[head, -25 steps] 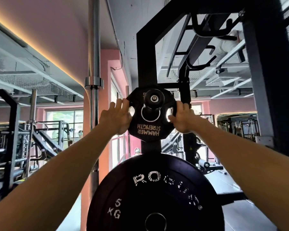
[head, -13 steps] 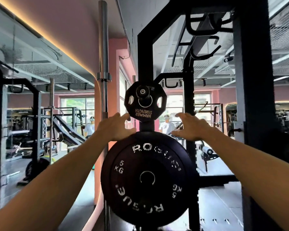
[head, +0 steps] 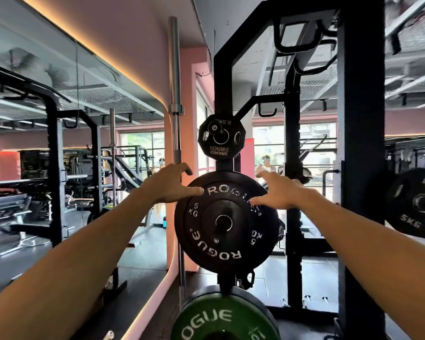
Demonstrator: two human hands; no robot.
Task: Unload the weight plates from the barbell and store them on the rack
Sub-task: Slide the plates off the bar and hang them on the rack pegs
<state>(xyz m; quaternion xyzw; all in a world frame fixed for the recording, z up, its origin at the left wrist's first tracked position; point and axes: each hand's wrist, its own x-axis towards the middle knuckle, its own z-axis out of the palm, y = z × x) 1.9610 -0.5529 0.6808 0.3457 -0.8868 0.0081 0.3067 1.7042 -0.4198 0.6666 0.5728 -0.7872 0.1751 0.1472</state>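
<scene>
A small black 2.5 kg Hammer Strength plate [head: 221,139] hangs on the top peg of the black rack post [head: 223,89]. Below it a black 5 kg Rogue plate [head: 226,224] sits on its own peg, and under that a green Rogue plate [head: 227,315]. My left hand [head: 172,185] hovers with spread fingers at the upper left rim of the 5 kg plate, holding nothing. My right hand [head: 279,190] is spread the same way at the upper right rim. Both hands are clear of the small plate.
A steel barbell [head: 176,119] stands upright just left of the post. A thick black rack upright [head: 361,168] rises close on the right, with another 5 kg plate [head: 417,204] on a bar beyond it. A mirror wall runs along the left; people stand far off by the windows.
Both hands have let go of the small 2.5 kg plate, which stays on the top peg, and have dropped away to the top of the 5 kg plate. My view has tilted down.
</scene>
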